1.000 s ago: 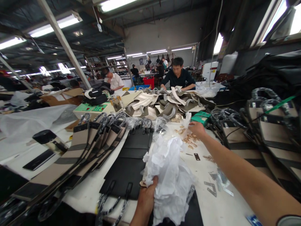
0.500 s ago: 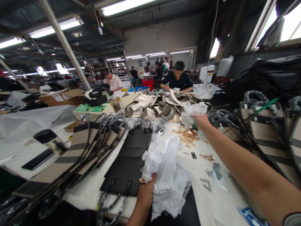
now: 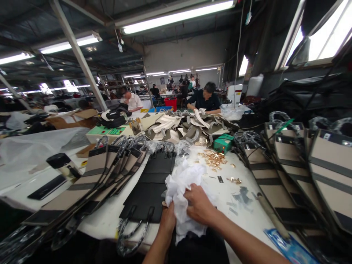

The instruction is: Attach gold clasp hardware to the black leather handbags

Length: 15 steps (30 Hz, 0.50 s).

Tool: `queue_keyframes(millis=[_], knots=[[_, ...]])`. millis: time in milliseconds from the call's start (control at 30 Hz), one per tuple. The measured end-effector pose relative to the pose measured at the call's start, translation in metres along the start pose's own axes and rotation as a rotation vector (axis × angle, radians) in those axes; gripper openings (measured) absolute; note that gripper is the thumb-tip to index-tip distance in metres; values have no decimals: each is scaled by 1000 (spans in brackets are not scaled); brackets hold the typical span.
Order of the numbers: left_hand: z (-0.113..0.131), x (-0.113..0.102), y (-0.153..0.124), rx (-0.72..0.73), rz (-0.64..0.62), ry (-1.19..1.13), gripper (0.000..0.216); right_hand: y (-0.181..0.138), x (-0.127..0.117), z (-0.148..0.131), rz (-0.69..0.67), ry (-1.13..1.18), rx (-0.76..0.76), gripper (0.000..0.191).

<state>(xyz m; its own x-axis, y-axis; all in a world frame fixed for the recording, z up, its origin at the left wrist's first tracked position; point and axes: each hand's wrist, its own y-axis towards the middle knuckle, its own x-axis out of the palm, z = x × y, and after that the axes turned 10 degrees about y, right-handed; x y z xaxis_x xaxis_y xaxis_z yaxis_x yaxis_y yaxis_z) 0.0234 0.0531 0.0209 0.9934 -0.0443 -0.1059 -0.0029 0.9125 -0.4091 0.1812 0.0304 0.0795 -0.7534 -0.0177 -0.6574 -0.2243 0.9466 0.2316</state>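
Note:
A crumpled bundle of white tissue paper [image 3: 181, 183] is held upright between my two hands over the front of the table. At its lower left side, my left hand [image 3: 168, 218] is closed on it; a small tan or gold edge shows by the thumb. My right hand [image 3: 199, 203] grips the paper from the right with its fingers curled in, so the fingertips are partly hidden. Below the paper lies a dark black piece [image 3: 198, 247], mostly covered. Just left of my hands lie black bag panels [image 3: 150, 187] with plastic-wrapped handles.
Gold metal fittings [image 3: 214, 159] are heaped beside a green box [image 3: 223, 143]. Beige-lined bag panels [image 3: 88, 176] stack at left, more bag panels [image 3: 291, 157] at right. A hammer [image 3: 272, 216] and blue packet [image 3: 288, 245] lie at front right. A co-worker [image 3: 205, 99] sits beyond.
My right hand has come back from the far right, where it held crumpled white paper, to the bundle in my left hand. The green box and hammer now show. The view has shifted slightly.

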Motion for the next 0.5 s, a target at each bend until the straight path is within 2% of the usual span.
queue_keyframes(millis=[100,167,300,400,500], knots=[[0,3,2,38,-96,-185,53,-11,12,-6,-36,-163,28,28],[2,5,2,76,-104,-214,54,-13,13,-6,-77,-217,53,38],[4,2,3,23,24,73,41,-12,16,-3,-102,-263,74,40],[2,-4,2,78,2,114,35,-17,19,-5,-118,-228,38,37],[3,-8,-5,143,-12,120,32,-26,18,-13,-42,-41,-19,32]])
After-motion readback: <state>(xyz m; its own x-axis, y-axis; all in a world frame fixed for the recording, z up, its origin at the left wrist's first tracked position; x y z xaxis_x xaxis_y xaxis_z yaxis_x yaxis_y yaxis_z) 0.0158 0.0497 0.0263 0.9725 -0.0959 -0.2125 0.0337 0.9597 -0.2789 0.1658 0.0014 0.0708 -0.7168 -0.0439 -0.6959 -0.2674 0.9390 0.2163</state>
